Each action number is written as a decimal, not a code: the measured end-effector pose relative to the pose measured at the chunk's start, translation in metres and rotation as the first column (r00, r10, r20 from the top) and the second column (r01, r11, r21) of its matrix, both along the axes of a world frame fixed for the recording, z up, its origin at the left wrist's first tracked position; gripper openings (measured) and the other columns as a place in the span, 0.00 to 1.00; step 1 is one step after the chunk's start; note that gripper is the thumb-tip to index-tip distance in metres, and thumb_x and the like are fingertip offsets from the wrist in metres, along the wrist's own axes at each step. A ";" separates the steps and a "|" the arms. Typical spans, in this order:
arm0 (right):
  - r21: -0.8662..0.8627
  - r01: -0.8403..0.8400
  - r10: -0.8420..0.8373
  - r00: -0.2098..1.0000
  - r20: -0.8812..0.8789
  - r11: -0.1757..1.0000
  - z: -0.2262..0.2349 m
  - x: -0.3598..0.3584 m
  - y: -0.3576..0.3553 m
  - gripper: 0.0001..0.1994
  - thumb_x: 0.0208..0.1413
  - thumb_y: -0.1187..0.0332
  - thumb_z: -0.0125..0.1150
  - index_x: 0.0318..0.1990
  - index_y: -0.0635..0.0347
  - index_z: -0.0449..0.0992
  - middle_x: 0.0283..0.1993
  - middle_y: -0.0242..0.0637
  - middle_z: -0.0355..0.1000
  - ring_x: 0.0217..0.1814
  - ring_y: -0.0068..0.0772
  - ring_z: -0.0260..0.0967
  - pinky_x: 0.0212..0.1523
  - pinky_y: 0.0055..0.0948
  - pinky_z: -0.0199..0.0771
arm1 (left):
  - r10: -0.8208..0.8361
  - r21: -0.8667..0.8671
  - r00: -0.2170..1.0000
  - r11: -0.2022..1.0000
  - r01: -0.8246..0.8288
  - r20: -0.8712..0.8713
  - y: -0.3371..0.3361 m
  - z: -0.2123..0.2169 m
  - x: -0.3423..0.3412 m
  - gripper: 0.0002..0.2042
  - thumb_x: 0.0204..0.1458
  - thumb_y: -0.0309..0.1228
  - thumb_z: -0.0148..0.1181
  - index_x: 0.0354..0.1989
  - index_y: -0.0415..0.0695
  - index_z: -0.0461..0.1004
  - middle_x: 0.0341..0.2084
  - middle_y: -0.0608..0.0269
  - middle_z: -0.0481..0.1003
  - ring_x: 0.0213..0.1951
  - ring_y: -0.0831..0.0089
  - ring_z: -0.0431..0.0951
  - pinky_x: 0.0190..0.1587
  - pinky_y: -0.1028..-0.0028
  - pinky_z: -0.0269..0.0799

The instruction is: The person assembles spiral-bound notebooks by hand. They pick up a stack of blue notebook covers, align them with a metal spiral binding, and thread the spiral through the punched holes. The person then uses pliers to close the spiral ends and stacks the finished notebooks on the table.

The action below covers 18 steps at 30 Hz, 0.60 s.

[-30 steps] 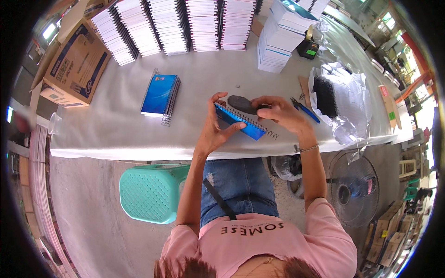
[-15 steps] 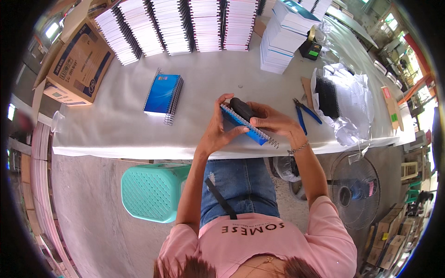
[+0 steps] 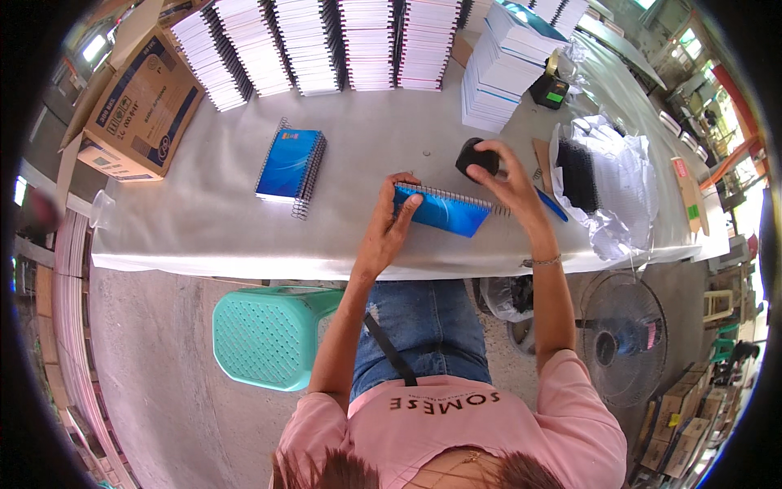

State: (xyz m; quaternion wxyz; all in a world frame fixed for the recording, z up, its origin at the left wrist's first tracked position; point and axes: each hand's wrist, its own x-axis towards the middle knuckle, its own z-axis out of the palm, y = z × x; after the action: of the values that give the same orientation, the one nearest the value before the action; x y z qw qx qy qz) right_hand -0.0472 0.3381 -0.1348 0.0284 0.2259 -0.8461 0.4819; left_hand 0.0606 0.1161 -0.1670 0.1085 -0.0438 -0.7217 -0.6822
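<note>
Over the near part of the table, my left hand point(image 3: 393, 213) grips a blue-covered spiral notebook point(image 3: 446, 213) at its left end, thumb on the cover. The notebook is tilted, its wire coil along the upper edge, with a length of coil sticking out past the right end. My right hand point(image 3: 513, 183) holds a rounded black object point(image 3: 476, 160) just above the coil, apart from it; its kind does not show. Pliers lie right of that hand, mostly hidden, with one blue handle point(image 3: 553, 205) showing. More blue spiral notebooks point(image 3: 291, 163) lie stacked to the left.
Tall stacks of spiral-bound books point(image 3: 371, 45) line the far side, with unbound book blocks point(image 3: 491, 94) beside them. A cardboard box point(image 3: 134, 110) stands left. Black coils point(image 3: 575, 171) in white wrapping lie right. Below are a green stool point(image 3: 265, 338) and a fan point(image 3: 623, 338).
My right hand has moved up and right with the black object, off the notebook's coil. The notebook has turned flatter, showing more of its blue cover. The pliers are now mostly covered.
</note>
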 end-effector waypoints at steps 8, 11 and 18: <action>0.558 0.579 -0.506 0.809 -0.299 0.595 -0.020 0.043 0.061 0.28 0.53 0.51 0.67 0.57 0.52 0.69 0.64 0.47 0.59 0.70 0.52 0.52 0.62 0.58 0.57 | 0.100 0.177 0.995 0.980 -0.094 -0.028 0.012 -0.009 0.005 0.15 0.63 0.39 0.56 0.49 0.41 0.68 0.39 0.65 0.70 0.42 0.77 0.66 0.49 0.76 0.63; 0.481 0.571 -0.423 0.819 -0.388 0.665 -0.044 0.043 0.082 0.30 0.52 0.51 0.68 0.59 0.53 0.67 0.66 0.47 0.55 0.70 0.54 0.49 0.61 0.61 0.57 | 0.115 0.180 0.993 0.977 -0.116 0.021 0.012 -0.001 0.005 0.13 0.62 0.37 0.59 0.45 0.39 0.72 0.36 0.67 0.71 0.38 0.80 0.67 0.44 0.78 0.65; 0.425 0.549 -0.368 0.820 -0.438 0.720 -0.039 0.052 0.080 0.22 0.53 0.61 0.66 0.52 0.56 0.66 0.64 0.46 0.53 0.65 0.54 0.53 0.59 0.57 0.58 | 0.181 0.073 0.981 0.982 -0.176 -0.068 0.008 0.004 0.006 0.14 0.59 0.38 0.62 0.47 0.43 0.78 0.22 0.78 0.63 0.25 0.88 0.57 0.31 0.82 0.64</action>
State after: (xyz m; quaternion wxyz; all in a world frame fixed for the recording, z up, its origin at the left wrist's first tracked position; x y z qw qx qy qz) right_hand 0.0043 0.4185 -0.1739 0.2226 0.0803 -0.9582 0.1609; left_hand 0.0665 0.1240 -0.1634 0.1975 -0.0008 -0.6951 -0.6913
